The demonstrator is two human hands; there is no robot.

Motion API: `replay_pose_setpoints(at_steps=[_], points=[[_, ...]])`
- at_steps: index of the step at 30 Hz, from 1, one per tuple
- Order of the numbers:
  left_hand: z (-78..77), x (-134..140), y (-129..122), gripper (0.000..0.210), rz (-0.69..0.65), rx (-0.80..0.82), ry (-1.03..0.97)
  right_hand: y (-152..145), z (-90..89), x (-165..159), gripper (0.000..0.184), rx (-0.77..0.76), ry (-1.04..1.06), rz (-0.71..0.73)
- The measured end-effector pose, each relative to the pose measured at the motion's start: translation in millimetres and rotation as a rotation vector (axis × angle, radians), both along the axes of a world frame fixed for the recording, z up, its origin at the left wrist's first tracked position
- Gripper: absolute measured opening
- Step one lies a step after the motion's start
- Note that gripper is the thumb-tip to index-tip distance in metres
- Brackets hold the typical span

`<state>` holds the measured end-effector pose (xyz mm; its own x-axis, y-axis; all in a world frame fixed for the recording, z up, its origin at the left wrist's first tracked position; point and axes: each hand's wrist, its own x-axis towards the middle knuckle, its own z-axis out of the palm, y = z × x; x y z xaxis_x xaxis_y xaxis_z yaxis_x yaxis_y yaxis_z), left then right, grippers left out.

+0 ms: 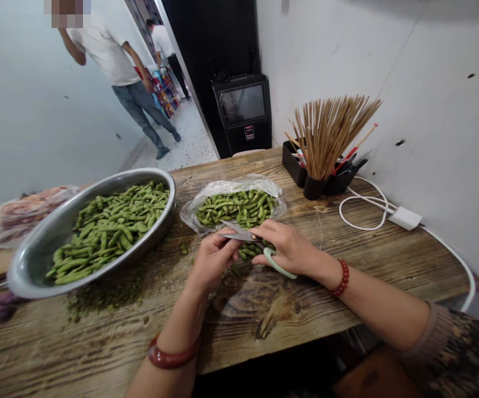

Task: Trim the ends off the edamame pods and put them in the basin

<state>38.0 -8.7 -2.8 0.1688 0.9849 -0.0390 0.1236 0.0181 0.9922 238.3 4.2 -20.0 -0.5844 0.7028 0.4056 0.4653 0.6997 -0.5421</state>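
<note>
My right hand (284,246) grips a pair of scissors (239,233) with pale green handles. Their blades are parted and point left, over the fingertips of my left hand (214,257). The fingers of that hand are pinched together; whatever they hold is mostly hidden. A green pod (236,270) shows just below them. Behind both hands lies a clear plastic bag (189,214), spread open under a heap of edamame pods (239,205). More edamame pods (115,229) fill part of a large metal basin (27,273) on the left.
Green trimmings (102,293) litter the wooden table (173,337) beside the basin. A black holder (295,166) with many thin sticks (330,132) stands back right, near a white cable and adapter (405,218). Bagged food (32,213) sits far left. A person (110,61) stands beyond.
</note>
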Motion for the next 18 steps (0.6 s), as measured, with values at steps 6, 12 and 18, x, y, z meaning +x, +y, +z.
replay_pose_setpoints(at_steps=[6, 12, 18], points=[[-2.2, 0.4, 0.8, 0.021, -0.019, 0.022, 0.017, -0.6, 0.9, -0.2, 0.055, -0.003, 0.019, 0.012], [-4.8, -1.7, 0.9, 0.021, -0.022, -0.001, 0.007, 0.3, 0.9, 0.0, 0.049, -0.007, 0.008, 0.02], [-8.0, -3.7, 1.8, 0.02, 0.037, -0.051, -0.022, 0.9, 1.1, 1.5, 0.044, -0.041, 0.034, 0.029]])
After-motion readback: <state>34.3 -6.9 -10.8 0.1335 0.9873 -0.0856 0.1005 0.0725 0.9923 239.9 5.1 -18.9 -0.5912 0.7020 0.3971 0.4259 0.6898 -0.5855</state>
